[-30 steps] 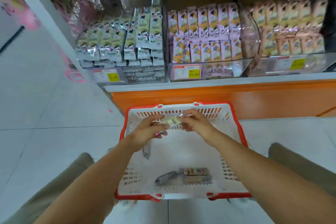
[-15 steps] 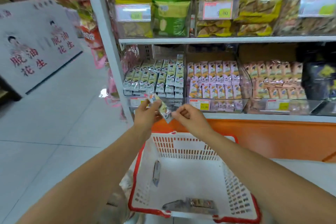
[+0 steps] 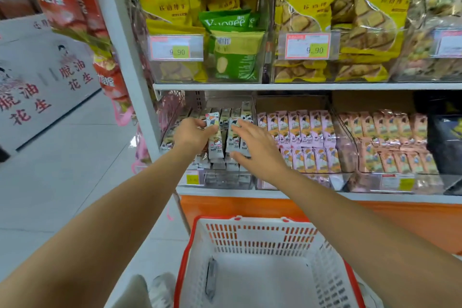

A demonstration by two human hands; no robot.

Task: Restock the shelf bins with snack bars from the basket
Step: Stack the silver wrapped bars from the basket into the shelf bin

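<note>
I have moved both hands up to the shelf bin point(image 3: 225, 180); left hand point(image 3: 192, 135) grips one snack bar point(image 3: 212, 120), right hand point(image 3: 256, 149) spread wide, empty.

Pale glossy floor tiles point(image 3: 62, 157) fill the left and lower left of the frame, with soft reflections of even overhead light. A white metal upright point(image 3: 125, 57) slants up through the centre left. From it a white shelf board point(image 3: 300, 86) runs right across the middle, and an orange base panel point(image 3: 250, 205) sits below. At far left stands a white display board point(image 3: 37, 77) with red characters. Red packets point(image 3: 57, 0) hang at upper left.
</note>
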